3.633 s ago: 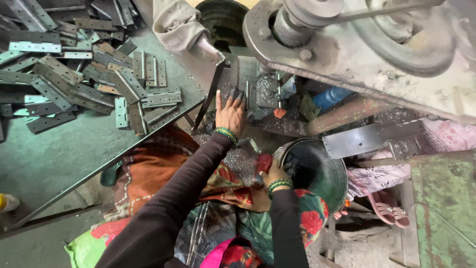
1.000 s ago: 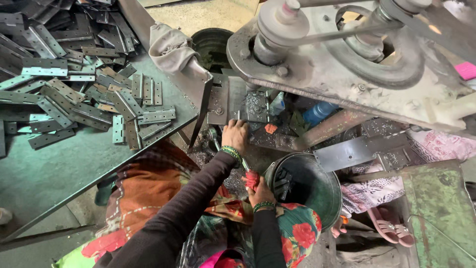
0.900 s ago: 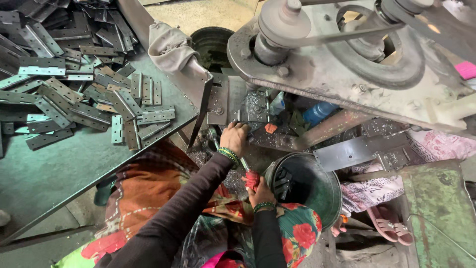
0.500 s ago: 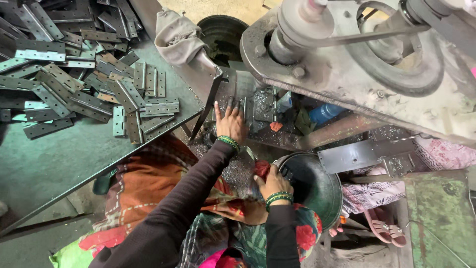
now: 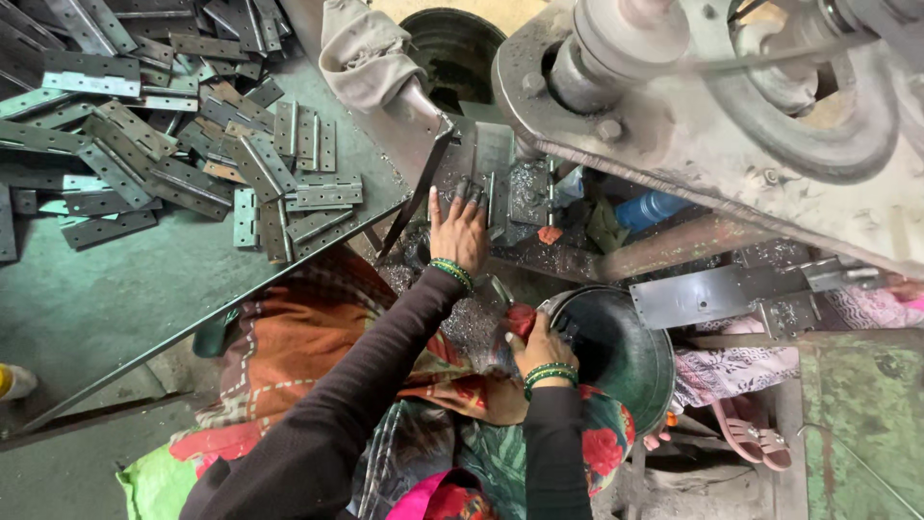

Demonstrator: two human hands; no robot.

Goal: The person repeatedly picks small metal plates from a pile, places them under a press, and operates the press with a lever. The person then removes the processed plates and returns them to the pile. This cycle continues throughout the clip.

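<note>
Grey steel is everywhere: a heap of flat grey hinge plates [image 5: 183,154] covers the green tabletop [image 5: 106,289] to the person's left. The left hand [image 5: 457,231] now lies flat, fingers spread and grimy, on a small grey metal plate [image 5: 493,173] on the bed of the heavy grey press machine [image 5: 693,116]; half a second ago it sat a touch lower, so it has pushed forward, which I take as seating the plate under the tool. That plate's long axis seems to run away from the person, toward the machine, though the fingers hide its near end. The right hand [image 5: 541,349] has moved onto the rim of the dark round metal bucket [image 5: 616,351], curled beside something red; whether it grips anything, I cannot tell. The two hands are well apart. A crumpled beige cloth [image 5: 364,48] lies on the tabletop's far corner.
</note>
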